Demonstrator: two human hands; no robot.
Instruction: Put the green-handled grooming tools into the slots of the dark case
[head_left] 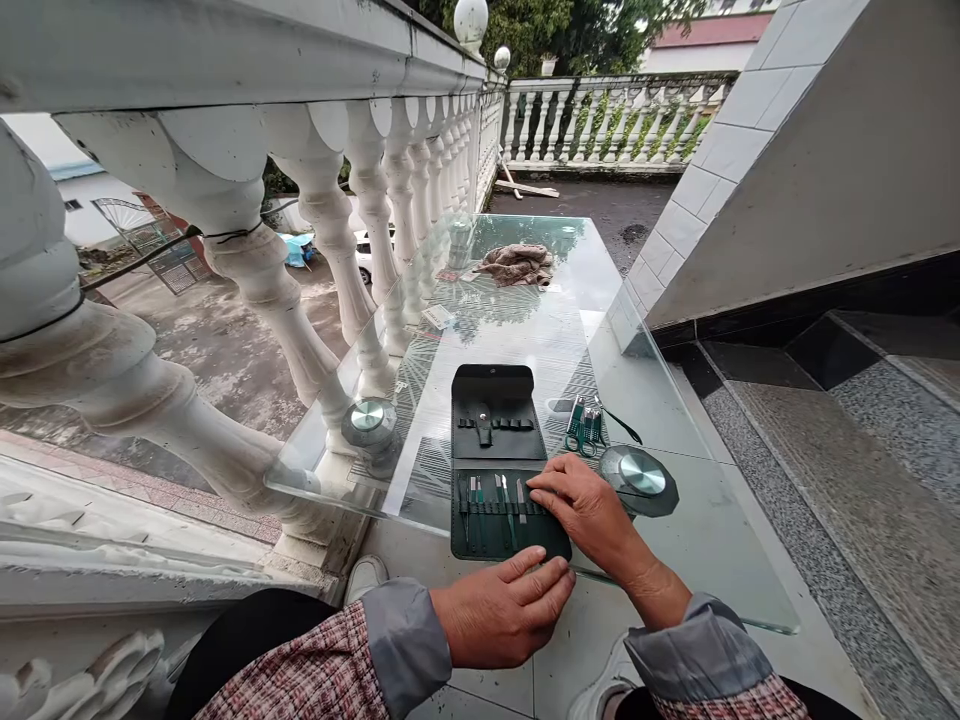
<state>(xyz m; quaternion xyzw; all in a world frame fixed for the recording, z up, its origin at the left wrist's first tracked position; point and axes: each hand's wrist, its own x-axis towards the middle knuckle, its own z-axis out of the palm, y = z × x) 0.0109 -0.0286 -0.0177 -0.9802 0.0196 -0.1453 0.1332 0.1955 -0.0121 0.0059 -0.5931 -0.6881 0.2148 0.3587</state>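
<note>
A dark green manicure case (493,405) lies unfolded on the glass table. Its lower half carries several slim metal grooming tools (505,500) held in a row of loops; the loops of its upper half have no tools in them. My right hand (592,515) reaches over the case's right edge, its fingertips closed together at the right end of the loop row. Whatever they pinch is hidden. My left hand (510,610) is at the case's lower right corner, fingers stretched out, holding nothing. Right of the case sit several green-handled nail clippers and scissors (585,428).
The glass tabletop (517,335) rests on supports with round metal discs (369,415). A crumpled brown cloth (517,265) and a small card (438,317) lie farther back. White balusters (247,270) stand to the left; stone steps (862,440) rise at the right.
</note>
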